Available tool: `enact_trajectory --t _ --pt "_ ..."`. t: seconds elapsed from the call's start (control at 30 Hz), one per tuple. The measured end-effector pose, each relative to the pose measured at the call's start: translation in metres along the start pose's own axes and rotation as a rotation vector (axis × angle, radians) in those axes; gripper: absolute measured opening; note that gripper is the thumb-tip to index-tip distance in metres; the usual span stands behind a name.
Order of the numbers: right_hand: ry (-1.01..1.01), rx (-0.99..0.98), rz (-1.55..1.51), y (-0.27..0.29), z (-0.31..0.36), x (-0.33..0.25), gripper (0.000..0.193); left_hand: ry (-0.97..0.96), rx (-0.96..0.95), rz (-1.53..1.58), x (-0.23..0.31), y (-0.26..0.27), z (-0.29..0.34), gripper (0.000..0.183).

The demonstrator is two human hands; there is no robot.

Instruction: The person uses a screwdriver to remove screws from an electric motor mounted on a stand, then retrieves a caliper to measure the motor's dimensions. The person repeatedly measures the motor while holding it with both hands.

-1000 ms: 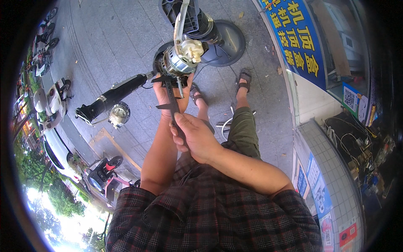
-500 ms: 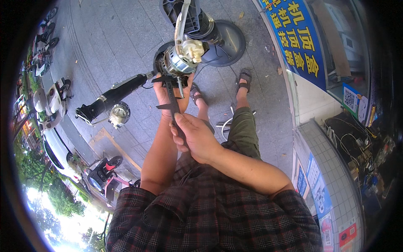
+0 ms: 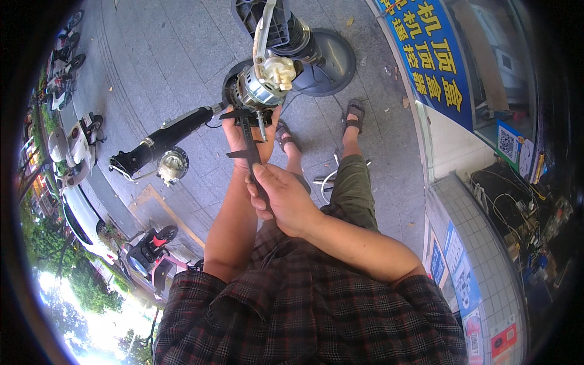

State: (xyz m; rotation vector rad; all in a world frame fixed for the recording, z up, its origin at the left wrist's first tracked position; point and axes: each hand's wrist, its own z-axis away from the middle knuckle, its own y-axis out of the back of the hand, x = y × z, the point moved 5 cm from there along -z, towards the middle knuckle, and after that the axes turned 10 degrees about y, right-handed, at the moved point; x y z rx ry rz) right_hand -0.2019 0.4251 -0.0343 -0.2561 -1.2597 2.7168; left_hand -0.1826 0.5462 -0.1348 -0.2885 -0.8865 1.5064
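Note:
My right hand is wrapped around the lower end of a dark vernier caliper, thumb lying along its beam. The caliper stretches up and away, its far jaws next to the thin metal shaft that sticks out of a fan motor. Whether the jaws touch the shaft I cannot tell. My left hand grips the motor from below, thumb on the left and fingertips on the right; the caliper and motor hide part of it. A cream-coloured gearbox sits on the motor's far side.
A round dark stand base rests on the paving beyond the motor. To the left are a black pole and a second motor part. A shop counter stands at the right, parked scooters at the far left.

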Motion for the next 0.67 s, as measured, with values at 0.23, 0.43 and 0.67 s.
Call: enact_trajectory --t 0.23,0.43,0.67 --pt "0.009 0.005 0.008 -0.0006 -0.0002 -0.0015 0.029 0.005 -0.012 0.008 -0.0008 -0.0025 0.0004 0.066" --pt "0.007 -0.005 0.028 -0.0012 0.0012 -0.0018 0.031 0.004 -0.002 0.003 0.0 -0.0012 0.0006 0.068" --pt "0.016 -0.023 0.021 0.0013 -0.0002 0.001 0.031 -0.004 0.03 -0.006 -0.0006 -0.0016 0.001 0.071"
